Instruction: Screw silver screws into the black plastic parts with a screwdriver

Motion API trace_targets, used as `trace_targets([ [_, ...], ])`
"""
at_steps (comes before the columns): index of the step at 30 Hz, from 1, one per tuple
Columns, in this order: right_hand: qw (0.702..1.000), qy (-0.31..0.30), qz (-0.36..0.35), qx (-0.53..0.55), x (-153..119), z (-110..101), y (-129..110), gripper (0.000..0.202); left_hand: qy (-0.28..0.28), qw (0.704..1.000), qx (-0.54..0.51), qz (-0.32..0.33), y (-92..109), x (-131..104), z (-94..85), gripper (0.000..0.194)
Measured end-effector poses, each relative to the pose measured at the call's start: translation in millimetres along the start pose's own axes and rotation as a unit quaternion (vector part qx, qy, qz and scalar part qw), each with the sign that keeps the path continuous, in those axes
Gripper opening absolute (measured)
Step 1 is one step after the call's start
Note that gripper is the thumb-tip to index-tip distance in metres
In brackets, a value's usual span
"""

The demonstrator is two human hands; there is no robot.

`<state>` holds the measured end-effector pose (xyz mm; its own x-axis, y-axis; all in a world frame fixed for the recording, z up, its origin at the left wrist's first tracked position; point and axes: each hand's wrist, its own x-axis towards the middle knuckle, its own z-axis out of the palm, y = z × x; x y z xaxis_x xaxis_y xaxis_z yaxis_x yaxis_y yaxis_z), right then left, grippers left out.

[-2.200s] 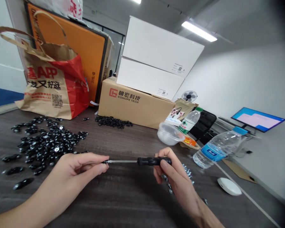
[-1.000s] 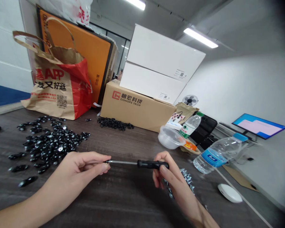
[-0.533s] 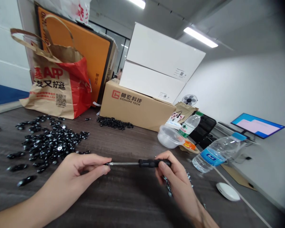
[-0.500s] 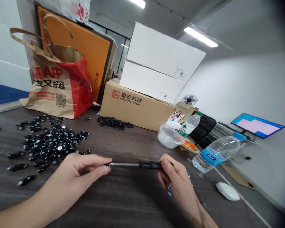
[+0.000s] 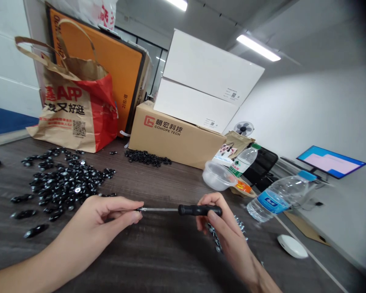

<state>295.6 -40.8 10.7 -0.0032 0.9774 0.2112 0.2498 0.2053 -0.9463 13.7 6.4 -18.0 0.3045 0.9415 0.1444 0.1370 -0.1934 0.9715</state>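
Between thumb and fingers, my left hand [image 5: 110,221] pinches a small black part [image 5: 138,209], mostly hidden by the fingertips. The metal shaft of a black-handled screwdriver [image 5: 195,210] runs level to that part, its tip meeting it at my left fingertips. On the right, my right hand [image 5: 222,221] holds the screwdriver handle near its butt end, thumb along the near side and fingers curled behind. A heap of small black parts with silvery screw heads [image 5: 67,183] lies left of my left hand. Loose screws [image 5: 215,238] lie on the table partly behind my right hand.
A smaller pile of black parts [image 5: 148,158] sits before a cardboard box [image 5: 177,142] carrying white boxes [image 5: 198,97]. A paper bag [image 5: 76,110] stands at back left. Plastic bowls [image 5: 218,177], a water bottle [image 5: 277,197] and a white mouse-like object [image 5: 293,246] are at right.
My right fingers have shifted on the handle: the thumb has rolled lower and the handle's butt end now shows. More of the screws behind the hand is visible. My left hand stays nearly still.
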Motion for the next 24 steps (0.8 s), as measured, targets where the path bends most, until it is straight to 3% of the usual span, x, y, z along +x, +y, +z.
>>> trace_targets([
  [5,0.999,0.045,0.003,-0.026,-0.6,3.8,0.8,0.044,-0.001,1.000,0.020,0.005,-0.3,1.0,0.3,0.021],
  [10,1.000,0.015,-0.013,0.004,-2.2,4.0,0.1,0.028,-0.003,1.000,0.004,-0.003,-1.2,2.0,0.2,0.023],
  [14,0.998,0.049,-0.009,-0.048,0.1,2.7,2.8,0.040,0.001,1.000,0.016,0.000,-3.8,1.1,1.1,0.022],
  [20,1.000,-0.024,0.008,0.014,-2.4,2.2,4.0,0.024,0.016,0.995,-0.081,-0.051,0.1,6.1,-0.4,0.022],
  [24,1.000,0.000,-0.004,-0.020,-3.0,1.6,2.8,0.026,0.009,0.995,-0.081,-0.054,2.7,7.7,-2.0,0.015],
])
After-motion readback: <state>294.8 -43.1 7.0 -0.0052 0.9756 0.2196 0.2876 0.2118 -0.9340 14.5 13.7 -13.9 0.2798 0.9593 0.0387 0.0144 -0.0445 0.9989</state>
